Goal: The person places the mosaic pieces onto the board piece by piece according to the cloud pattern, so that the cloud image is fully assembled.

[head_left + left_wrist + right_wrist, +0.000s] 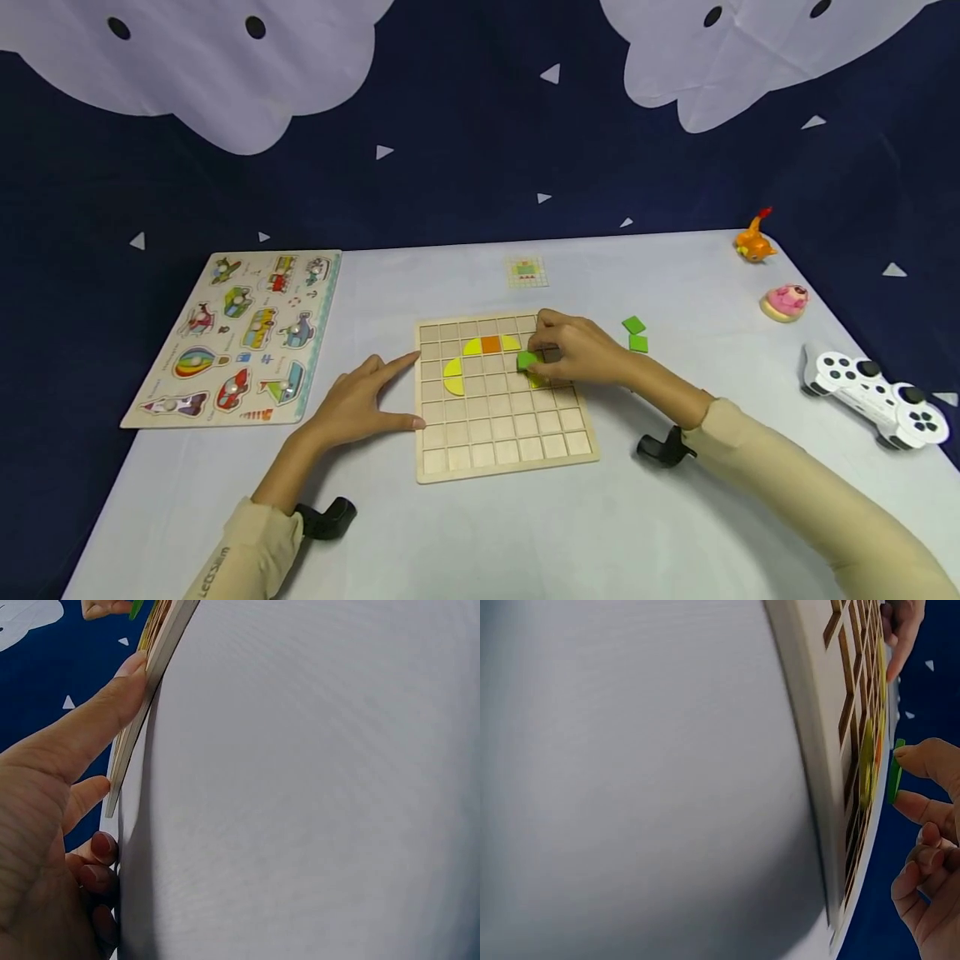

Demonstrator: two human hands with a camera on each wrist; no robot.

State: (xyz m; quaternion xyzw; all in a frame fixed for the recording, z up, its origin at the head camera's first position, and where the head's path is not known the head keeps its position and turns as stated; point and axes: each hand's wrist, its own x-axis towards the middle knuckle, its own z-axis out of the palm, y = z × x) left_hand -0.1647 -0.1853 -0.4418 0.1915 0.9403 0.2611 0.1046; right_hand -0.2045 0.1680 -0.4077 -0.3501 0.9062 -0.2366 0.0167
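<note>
A wooden grid board (480,432) lies on the white table. On it are an orange square tile (491,344) between two rounded yellow tiles (472,346), a yellow half-circle shape (453,377) to the left, and another yellow piece (537,381) partly hidden by my right hand. My right hand (581,348) pinches a green square tile (896,771) between thumb and finger, held above the board's right part. My left hand (360,404) touches the board's left edge with outstretched thumb and index finger; its other fingers are loosely bent in the left wrist view.
Two green tiles (636,333) lie right of the board. Behind it is a small patterned card (527,272). A picture puzzle board (225,333) is at left. At right are an orange toy (753,243), a pink toy (785,302) and a white game controller (873,396).
</note>
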